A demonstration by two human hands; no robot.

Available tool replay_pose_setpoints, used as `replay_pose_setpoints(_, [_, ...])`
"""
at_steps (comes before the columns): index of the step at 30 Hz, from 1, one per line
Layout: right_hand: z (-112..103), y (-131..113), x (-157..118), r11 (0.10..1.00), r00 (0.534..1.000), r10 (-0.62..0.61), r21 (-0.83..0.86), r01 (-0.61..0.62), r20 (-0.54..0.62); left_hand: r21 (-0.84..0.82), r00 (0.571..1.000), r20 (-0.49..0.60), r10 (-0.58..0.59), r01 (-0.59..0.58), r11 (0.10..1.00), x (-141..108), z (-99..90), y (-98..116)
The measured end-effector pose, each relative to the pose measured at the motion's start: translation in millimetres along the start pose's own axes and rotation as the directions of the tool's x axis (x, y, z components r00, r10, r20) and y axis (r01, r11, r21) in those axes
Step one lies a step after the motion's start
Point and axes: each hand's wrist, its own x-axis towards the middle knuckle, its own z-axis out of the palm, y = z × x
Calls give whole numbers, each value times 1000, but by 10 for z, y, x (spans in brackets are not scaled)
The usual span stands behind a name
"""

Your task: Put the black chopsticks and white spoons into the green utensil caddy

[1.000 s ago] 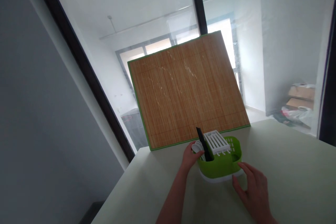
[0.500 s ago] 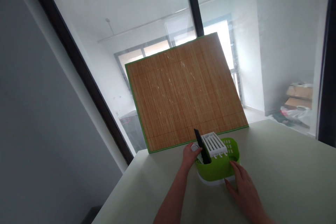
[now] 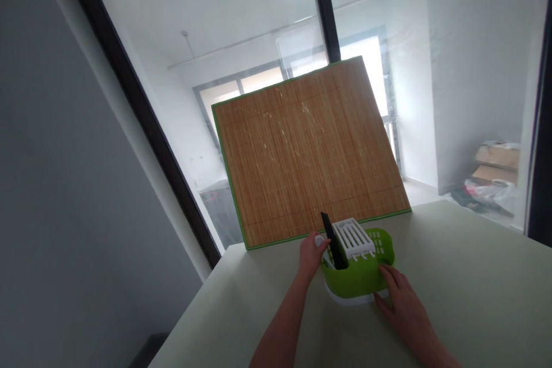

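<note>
A green basket (image 3: 360,279) with a white base stands on the pale table. White slotted rack (image 3: 351,237) with small hooks sits in its middle, and a long black object (image 3: 335,246) leans upright in the left part. My left hand (image 3: 311,253) is closed around a small whitish item (image 3: 319,240) at the basket's left end, beside the black object; what the item is cannot be made out. On the right, my right hand (image 3: 399,296) grips the basket's near right side, fingertips at the rim and thumb low by the white base.
A bamboo mat (image 3: 310,155) with green edging leans against the glass behind the basket. The pale table (image 3: 470,276) ends on the left in a slanting edge. Cardboard boxes (image 3: 498,161) lie beyond the glass.
The view has shifted slightly. My right thumb has moved a little to the right along the basket's base; both hands remain at the basket.
</note>
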Motion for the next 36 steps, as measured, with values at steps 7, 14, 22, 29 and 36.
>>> replay_pose_setpoints(7, [-20, -7, -56, 999, 1000, -10, 35, 10, -12, 17, 981, -185, 61, -59, 998, -70, -83, 130])
replay_pose_setpoints(14, [-264, -198, -39, 996, 975, -67, 49, 79, -211, -131, 913, -408, 1, -60, 990, 199, -525, 339])
replay_pose_setpoints(22, [-261, -488, -229, 913, 921, -383, 122, 389, -68, 263, 1000, 30, 0, -8, 965, 79, -1543, -118])
replay_pose_setpoints(29, [-110, -518, -279, 903, 912, -410, 130, 409, -27, 613, 882, 251, -399, 174, 771, -956, -1841, -965])
replay_pose_setpoints(36, [-26, -531, -374, 881, 885, -460, 156, 446, 68, 755, 777, 146, -612, 312, 576, -1416, -2088, -1448])
